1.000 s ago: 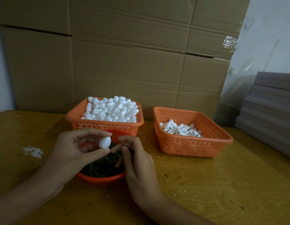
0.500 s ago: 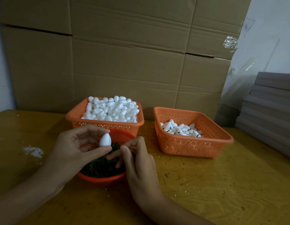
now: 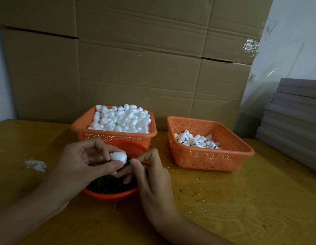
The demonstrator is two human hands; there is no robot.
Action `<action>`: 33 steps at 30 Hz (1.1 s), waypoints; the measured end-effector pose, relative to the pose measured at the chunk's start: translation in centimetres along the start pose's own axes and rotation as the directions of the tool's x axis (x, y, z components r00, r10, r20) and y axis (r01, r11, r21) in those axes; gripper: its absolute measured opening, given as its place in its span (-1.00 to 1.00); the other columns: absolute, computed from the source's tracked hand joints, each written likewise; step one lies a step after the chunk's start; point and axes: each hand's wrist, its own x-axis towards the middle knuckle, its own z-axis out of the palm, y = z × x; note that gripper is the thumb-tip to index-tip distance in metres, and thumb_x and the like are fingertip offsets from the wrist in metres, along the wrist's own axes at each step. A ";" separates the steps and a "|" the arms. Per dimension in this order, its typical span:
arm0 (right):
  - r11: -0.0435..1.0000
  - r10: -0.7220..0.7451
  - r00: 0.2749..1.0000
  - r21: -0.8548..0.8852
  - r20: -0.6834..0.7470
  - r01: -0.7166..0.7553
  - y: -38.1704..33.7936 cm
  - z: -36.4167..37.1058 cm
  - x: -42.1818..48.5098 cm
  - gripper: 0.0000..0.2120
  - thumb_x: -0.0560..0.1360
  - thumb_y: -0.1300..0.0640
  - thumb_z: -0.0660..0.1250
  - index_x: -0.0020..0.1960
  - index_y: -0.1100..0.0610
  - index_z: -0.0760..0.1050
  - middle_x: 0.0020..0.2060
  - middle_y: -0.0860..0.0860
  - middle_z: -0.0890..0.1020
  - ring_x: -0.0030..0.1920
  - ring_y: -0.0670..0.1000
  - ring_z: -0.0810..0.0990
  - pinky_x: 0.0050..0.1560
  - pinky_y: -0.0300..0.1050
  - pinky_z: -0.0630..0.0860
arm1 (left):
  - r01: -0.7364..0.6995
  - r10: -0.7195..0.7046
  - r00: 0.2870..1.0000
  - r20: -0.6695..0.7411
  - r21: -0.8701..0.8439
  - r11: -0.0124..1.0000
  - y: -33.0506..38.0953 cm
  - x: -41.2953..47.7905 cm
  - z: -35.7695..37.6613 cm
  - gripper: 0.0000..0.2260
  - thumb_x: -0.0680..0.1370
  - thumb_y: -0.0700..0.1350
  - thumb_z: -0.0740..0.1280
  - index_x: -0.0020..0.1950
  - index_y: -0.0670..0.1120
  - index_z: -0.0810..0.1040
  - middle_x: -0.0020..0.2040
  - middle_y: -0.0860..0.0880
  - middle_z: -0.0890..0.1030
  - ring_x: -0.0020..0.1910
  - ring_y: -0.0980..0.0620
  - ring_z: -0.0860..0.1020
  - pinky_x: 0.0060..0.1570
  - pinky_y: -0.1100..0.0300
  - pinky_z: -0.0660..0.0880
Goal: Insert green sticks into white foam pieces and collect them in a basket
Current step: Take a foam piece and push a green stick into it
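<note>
My left hand (image 3: 83, 165) is curled around a single white foam piece (image 3: 118, 157), pinching it between thumb and fingertips so it lies on its side over the round orange bowl (image 3: 109, 196). That bowl sits just in front of me, packed with dark green sticks (image 3: 107, 184). My right hand (image 3: 151, 177) is right beside the foam piece, thumb and forefinger drawn together in a tight pinch with the other fingers curled down into the bowl (whether a stick is in that pinch I cannot tell, it is too small and dark). Behind the bowl, touching its far rim, stands an orange basket (image 3: 111, 137) heaped with plain foam pieces (image 3: 121, 119). To its right, a little apart, a second orange basket (image 3: 206, 157) holds a shallow layer of foam pieces with sticks (image 3: 196, 141). Everything rests on the yellowish wooden table (image 3: 242, 200), with cardboard sheets (image 3: 136, 68) standing behind and a stack of grey boards (image 3: 295, 121) at the right edge.
</note>
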 end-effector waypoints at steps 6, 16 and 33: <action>0.995 -0.019 1.000 0.100 -0.011 0.020 0.1 -0.1 0.0 -0.85 0.72 0.05 0.28 0.03 0.10 0.44 -0.19 -0.02 0.76 -0.22 -0.02 0.72 -0.17 -0.13 0.60 | -0.023 0.023 1.000 0.020 0.014 1.000 0.3 -0.1 0.3 -0.74 0.21 -0.12 0.62 -0.17 -0.02 0.66 0.01 -0.11 0.78 0.03 -0.04 0.75 -0.07 0.25 0.66; 0.995 -0.007 0.997 0.095 -0.073 0.014 0.4 -0.3 0.1 -0.91 0.62 0.01 0.46 0.02 0.00 0.69 -0.19 -0.12 0.75 -0.19 -0.03 0.73 -0.15 -0.25 0.58 | -0.001 -0.001 0.998 0.062 0.040 0.999 0.2 0.1 -0.3 -0.72 0.27 -0.13 0.62 -0.04 -0.01 0.77 0.04 -0.08 0.78 0.04 -0.06 0.76 -0.08 0.22 0.68; 1.000 -0.026 0.998 0.005 -0.049 0.026 0.1 -0.1 0.0 -0.96 0.72 0.13 0.29 0.11 0.09 0.48 -0.05 -0.09 0.74 -0.14 -0.01 0.70 -0.11 -0.15 0.57 | -0.001 0.001 1.000 0.010 0.009 1.000 -0.7 0.2 -0.4 -0.69 0.27 -0.09 0.61 0.00 0.00 0.77 0.05 -0.09 0.77 0.05 -0.05 0.75 -0.17 0.22 0.66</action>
